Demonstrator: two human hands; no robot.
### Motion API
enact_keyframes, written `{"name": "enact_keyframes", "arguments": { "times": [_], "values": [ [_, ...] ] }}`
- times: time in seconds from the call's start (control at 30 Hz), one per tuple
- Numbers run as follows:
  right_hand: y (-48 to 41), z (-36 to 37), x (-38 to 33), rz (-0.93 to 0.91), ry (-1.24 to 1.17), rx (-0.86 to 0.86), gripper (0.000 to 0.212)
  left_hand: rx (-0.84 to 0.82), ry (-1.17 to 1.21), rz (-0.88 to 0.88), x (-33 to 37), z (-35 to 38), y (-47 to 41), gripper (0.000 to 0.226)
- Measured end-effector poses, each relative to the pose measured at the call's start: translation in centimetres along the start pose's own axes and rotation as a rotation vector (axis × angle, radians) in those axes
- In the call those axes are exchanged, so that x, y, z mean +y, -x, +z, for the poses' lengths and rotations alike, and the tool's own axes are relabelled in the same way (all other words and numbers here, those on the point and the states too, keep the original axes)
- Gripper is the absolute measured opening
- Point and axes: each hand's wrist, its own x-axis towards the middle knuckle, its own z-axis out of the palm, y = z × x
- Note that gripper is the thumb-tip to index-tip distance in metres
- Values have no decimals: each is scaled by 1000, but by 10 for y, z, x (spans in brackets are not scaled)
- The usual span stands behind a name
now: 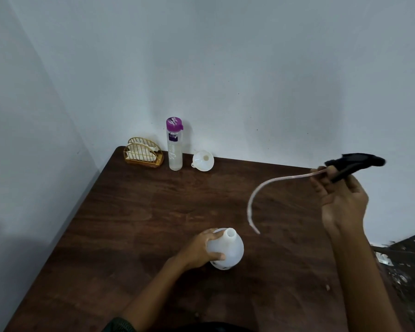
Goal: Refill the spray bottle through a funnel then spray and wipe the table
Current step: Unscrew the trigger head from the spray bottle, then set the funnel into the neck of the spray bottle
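Spray bottle (230, 250), uncapped, stands upright on the near middle of the brown surface (130, 212), the left grip (199, 250) curled round its body. Right of it, raised, the right grip (343, 202) pinches the black spray head (355, 161), curved tube (261, 188) dangling. White funnel (203, 160) lies at the far edge.

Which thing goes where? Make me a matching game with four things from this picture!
Things:
1. funnel
2. spray head
3. white bottle
4. napkin holder

Places:
A. gripped by the left hand
B. far left corner of the table
C. held up in the right hand
D. just right of the purple-capped bottle

Pairs: 1-D, 2-C, 3-A, 4-B
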Motion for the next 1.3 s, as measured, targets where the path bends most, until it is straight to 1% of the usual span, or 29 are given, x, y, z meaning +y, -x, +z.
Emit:
{"name": "enact_keyframes", "arguments": {
  "times": [0.1,0.17,0.2,0.23,0.3,0.33,0.4,0.47,0.5,0.57,0.7,0.9,0.97,1.07,1.13,1.17,1.23,1.27,1.3],
  "values": [
    [-15,-17,3,-47,67,115,9,-2,-6,1,0,0,0,77],
    [-20,-29,16,-10,241,160,11,5,-10,10,1,1,0,75],
    [-21,-34,27,43,390,146,7,7,-6,13,1,1,1,73],
    [-20,-41,42,102,569,113,9,6,-3,12,0,1,1,73],
    [-14,-57,75,212,909,22,20,1,1,14,1,1,1,72],
    [-10,-64,92,259,1044,-18,19,2,4,13,1,2,1,72],
    [0,-75,121,369,1238,-83,15,8,13,6,1,2,1,71],
    [9,-83,141,470,1368,-99,25,13,17,4,3,3,3,71],
    [12,-85,146,487,1415,-99,31,12,21,2,4,3,3,71],
    [15,-86,152,456,1463,-91,39,3,34,4,4,2,5,70],
    [13,-84,156,429,1516,-98,46,-21,74,11,1,4,7,70],
    [4,-86,149,495,1483,-117,54,-25,143,12,1,4,10,66],
    [1,-84,141,497,1526,-116,57,-39,155,15,0,3,11,74],
    [-6,-67,127,358,1623,-156,59,-74,162,17,-3,-3,12,93],
    [-16,-44,120,223,1619,-233,49,-92,209,-3,-5,-12,13,94],
    [-22,-28,119,159,1580,-292,39,-77,257,-15,-6,-19,14,89],
    [-31,2,118,67,1474,-438,17,42,345,-43,-13,-31,16,66],
    [-37,21,121,39,1438,-511,9,142,316,-67,-19,-40,15,56],
    [-42,39,124,11,1409,-571,4,234,184,-107,-25,-49,12,50]
  ]
}}
